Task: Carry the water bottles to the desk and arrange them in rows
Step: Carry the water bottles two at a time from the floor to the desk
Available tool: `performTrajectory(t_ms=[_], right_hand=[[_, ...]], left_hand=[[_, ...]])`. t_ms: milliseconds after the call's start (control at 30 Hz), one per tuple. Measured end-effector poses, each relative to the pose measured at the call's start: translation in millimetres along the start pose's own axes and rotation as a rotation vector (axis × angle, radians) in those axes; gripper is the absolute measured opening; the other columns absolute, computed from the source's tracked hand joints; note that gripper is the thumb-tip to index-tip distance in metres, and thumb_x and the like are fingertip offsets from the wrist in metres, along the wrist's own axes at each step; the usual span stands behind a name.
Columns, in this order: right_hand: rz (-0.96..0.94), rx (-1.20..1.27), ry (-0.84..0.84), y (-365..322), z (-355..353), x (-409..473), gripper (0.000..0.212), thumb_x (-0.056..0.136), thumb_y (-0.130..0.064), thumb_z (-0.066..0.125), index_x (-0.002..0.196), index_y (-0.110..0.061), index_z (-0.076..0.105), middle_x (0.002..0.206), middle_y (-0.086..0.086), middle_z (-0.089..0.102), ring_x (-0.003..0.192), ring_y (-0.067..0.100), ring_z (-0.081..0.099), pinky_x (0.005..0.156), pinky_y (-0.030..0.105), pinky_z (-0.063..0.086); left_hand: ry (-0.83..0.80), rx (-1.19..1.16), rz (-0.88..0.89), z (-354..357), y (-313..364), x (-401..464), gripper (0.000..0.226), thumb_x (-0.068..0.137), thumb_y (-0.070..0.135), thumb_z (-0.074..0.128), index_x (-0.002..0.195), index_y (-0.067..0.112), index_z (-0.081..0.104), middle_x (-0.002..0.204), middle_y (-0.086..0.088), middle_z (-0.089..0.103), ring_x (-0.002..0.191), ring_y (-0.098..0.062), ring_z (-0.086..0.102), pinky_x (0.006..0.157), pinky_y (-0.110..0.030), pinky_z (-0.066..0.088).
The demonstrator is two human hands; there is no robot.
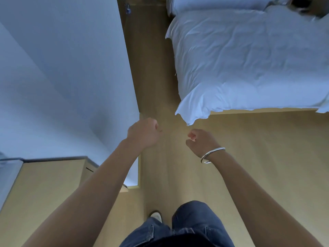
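Note:
No water bottle is plainly in view. A small bluish object (127, 8) stands far off at the end of the floor strip, too blurred to identify. My left hand (144, 132) reaches forward over the wooden floor with its fingers curled in and nothing in it. My right hand (199, 141), with a silver bangle on its wrist, is held out beside it, also curled and holding nothing. The two hands are apart, about a hand's width between them.
A bed with a white duvet (249, 59) fills the upper right, one corner hanging near my hands. A white wall (62, 77) runs along the left. A light wooden furniture top (53, 179) sits at lower left. A narrow strip of floor (151, 68) runs between wall and bed.

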State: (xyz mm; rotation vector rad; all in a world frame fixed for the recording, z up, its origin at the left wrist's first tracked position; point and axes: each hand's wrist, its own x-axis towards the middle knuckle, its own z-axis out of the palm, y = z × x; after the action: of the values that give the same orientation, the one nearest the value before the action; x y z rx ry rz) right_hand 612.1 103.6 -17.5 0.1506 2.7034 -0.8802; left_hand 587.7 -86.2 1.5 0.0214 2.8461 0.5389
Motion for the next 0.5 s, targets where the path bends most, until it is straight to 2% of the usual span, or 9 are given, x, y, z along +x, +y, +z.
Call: performTrajectory(t_ms=[67,300,500], right_hand=[[-0.002,-0.010,-0.001,-1,-5,22,0.026,0.085,-0.019,0.053,0.105,-0.004,0.059,0.110,0.006,0.061,0.101,0.024,0.056,0.082,0.030,0.042],[-0.009,-0.025,-0.012,5,-33,122,0.029,0.084,-0.018,0.052,0.106,0.000,0.059,0.108,0.014,0.062,0.100,0.028,0.058,0.085,0.036,0.046],[-0.060,-0.099,-0.036,6,-85,231,0.029,0.087,-0.020,0.050,0.109,-0.003,0.058,0.111,0.011,0.062,0.102,0.026,0.057,0.087,0.034,0.046]], left_hand=[[-0.018,0.011,0.003,-2,2,22,0.022,0.087,0.038,0.052,0.092,0.018,0.059,0.094,0.001,0.063,0.085,-0.019,0.058,0.067,-0.028,0.039],[-0.024,0.018,0.013,-14,27,117,0.027,0.087,0.042,0.053,0.096,0.017,0.059,0.093,0.001,0.063,0.083,-0.016,0.058,0.068,-0.027,0.040],[0.015,-0.018,-0.028,-36,63,215,0.030,0.086,0.041,0.054,0.099,0.015,0.059,0.097,-0.003,0.064,0.087,-0.018,0.060,0.071,-0.029,0.043]])
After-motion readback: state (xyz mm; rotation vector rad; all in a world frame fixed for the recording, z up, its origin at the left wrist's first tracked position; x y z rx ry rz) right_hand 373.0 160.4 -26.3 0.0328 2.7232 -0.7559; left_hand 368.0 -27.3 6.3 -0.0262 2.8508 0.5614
